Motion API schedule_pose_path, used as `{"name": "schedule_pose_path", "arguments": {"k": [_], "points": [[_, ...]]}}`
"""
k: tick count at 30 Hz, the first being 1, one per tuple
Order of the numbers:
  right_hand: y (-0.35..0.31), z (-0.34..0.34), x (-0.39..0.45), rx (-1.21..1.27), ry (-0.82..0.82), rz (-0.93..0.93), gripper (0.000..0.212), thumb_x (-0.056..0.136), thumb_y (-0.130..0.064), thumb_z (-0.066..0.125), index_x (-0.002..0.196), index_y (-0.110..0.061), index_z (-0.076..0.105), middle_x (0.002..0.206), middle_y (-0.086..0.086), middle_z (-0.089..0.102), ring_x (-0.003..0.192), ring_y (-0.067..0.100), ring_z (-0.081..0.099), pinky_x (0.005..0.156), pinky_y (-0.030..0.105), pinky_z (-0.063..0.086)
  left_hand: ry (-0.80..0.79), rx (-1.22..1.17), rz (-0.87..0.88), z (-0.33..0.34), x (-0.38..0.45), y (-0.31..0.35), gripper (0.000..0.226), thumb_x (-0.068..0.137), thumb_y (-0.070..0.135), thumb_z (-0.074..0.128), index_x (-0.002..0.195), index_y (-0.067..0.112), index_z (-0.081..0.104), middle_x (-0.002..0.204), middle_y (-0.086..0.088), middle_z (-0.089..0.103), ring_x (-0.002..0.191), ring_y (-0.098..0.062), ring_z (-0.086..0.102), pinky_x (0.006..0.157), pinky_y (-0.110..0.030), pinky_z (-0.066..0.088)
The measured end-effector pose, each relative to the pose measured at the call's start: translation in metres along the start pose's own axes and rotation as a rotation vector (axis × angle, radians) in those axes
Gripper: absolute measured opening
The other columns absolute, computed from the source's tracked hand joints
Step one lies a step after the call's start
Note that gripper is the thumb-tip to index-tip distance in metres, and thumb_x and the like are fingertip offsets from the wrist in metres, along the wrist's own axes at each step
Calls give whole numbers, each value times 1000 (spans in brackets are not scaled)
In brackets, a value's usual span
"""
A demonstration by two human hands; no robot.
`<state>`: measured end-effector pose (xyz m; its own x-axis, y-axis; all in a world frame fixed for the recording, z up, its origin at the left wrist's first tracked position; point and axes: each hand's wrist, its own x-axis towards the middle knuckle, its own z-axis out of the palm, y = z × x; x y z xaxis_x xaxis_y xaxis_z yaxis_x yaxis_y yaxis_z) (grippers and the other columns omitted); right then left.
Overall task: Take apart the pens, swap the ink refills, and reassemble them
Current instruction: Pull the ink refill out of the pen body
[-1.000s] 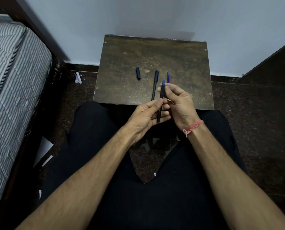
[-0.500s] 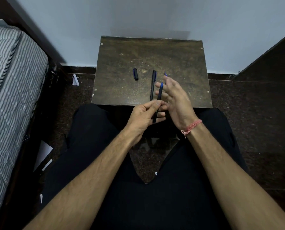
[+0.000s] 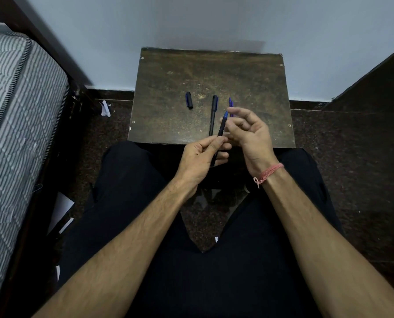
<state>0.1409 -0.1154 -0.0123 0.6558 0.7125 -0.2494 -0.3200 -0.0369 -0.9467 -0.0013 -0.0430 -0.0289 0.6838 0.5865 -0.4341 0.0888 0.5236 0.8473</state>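
My left hand (image 3: 199, 158) grips a dark pen with a blue tip (image 3: 221, 126), held upright over the near edge of the small wooden table (image 3: 168, 125). My right hand (image 3: 248, 131) hovers just right of the pen's tip, fingers loosely curled and apart, holding nothing that I can see. A second black pen (image 3: 213, 114) lies on the table, pointing away from me. A short dark blue cap (image 3: 189, 100) lies to its left. A blue piece (image 3: 230, 103) lies to the right, partly hidden behind my right fingers.
A striped mattress (image 3: 15, 111) runs along the left. A pale wall stands behind the table and a dark panel (image 3: 374, 83) rises at the right. White paper scraps (image 3: 62, 207) lie on the dark floor by my left knee.
My right hand has let go of the pen and lifted away to the right, its fingers spreading. My left hand still holds the pen, now raised slightly toward the table.
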Motion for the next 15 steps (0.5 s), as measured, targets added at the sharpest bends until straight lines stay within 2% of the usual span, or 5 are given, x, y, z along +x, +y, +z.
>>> {"name": "schedule_pose_path", "arguments": {"k": [2,4,7,9,15], "points": [[-5,-1,1,58,-43,26,29,108,-7,64,135,-13,70,119,12,81,94,16,75,83,31,63,1,13,9,-1,0,0,20,115,19,65,124,15,83,102,-1,86,83,-6,76,90,-31,70],[-5,2,0,62,-69,26,26,106,-18,69,132,-19,73,129,13,78,102,16,74,84,32,62,0,37,9,0,0,0,24,115,19,65,129,11,83,104,-1,85,85,-7,75,91,-32,69],[1,3,-1,-29,16,-22,28,97,-13,83,124,-12,76,114,5,78,95,9,73,81,25,61,-3,28,-12,3,0,0,27,115,18,65,134,5,80,103,-2,84,83,-7,74,91,-32,69],[2,1,0,-6,29,4,22,99,-6,79,120,-8,76,105,1,81,88,7,75,76,22,61,-1,29,-22,4,0,1,28,115,19,66,134,5,80,100,0,84,80,-6,75,89,-31,70],[-1,-2,-1,71,-70,53,22,108,-4,63,124,-13,75,115,5,83,97,11,77,84,24,62,-41,69,-61,4,-1,6,22,118,24,61,122,18,82,100,1,85,82,-7,78,84,-28,70]]}}
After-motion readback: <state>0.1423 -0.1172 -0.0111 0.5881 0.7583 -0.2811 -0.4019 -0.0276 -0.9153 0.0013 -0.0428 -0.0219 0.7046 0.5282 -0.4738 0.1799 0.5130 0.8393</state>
